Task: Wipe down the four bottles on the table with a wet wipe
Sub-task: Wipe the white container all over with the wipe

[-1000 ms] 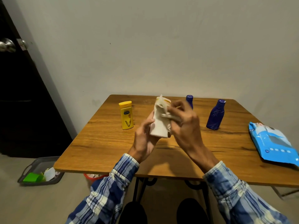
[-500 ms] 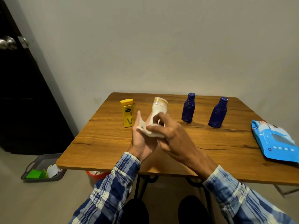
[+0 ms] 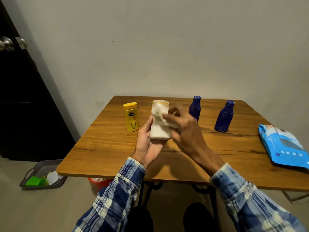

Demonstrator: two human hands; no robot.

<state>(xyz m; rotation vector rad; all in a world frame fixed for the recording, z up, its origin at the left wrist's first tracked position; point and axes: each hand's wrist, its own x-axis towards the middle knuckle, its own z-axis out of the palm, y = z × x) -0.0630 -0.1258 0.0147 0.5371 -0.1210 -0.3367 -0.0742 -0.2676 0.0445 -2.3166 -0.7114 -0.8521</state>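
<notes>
Now I log the wet wipe (image 3: 160,116) up near the cap, moved off the base; right hand (image 3: 185,129) pinches it, left hand (image 3: 147,145) grips the white bottle (image 3: 159,132) above the counter (image 3: 108,148). Body likely covered.

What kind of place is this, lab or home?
Probably a room in a home, not a lab: wooden table by a bare wall, dark door with a round knob, grey basket of odds and ends on the floor.
</notes>
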